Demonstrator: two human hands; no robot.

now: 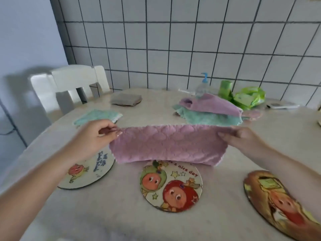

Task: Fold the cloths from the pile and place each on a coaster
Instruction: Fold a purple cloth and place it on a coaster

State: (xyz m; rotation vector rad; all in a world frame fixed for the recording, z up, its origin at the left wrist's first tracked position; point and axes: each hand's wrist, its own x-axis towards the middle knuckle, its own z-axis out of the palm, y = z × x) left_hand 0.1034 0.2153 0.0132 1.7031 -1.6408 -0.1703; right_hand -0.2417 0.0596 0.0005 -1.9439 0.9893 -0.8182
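A pink cloth (166, 145) hangs folded in half above the table, stretched between both hands. My left hand (93, 138) pinches its top left corners and my right hand (243, 138) pinches the top right ones. Its lower edge hangs just above the middle coaster (172, 186), a round one with cartoon faces. A second coaster (90, 171) lies under my left wrist and a third (278, 202) at the right. The pile (208, 110), pink on teal cloths, lies behind. A folded teal cloth (97, 117) and a folded grey cloth (126, 99) rest farther back on the left.
The pale table (121, 214) runs up to a tiled wall. A white chair (69, 84) stands at the far left. A pump bottle (203, 86), green packets (246, 96) and a flat device (281, 106) sit at the back right.
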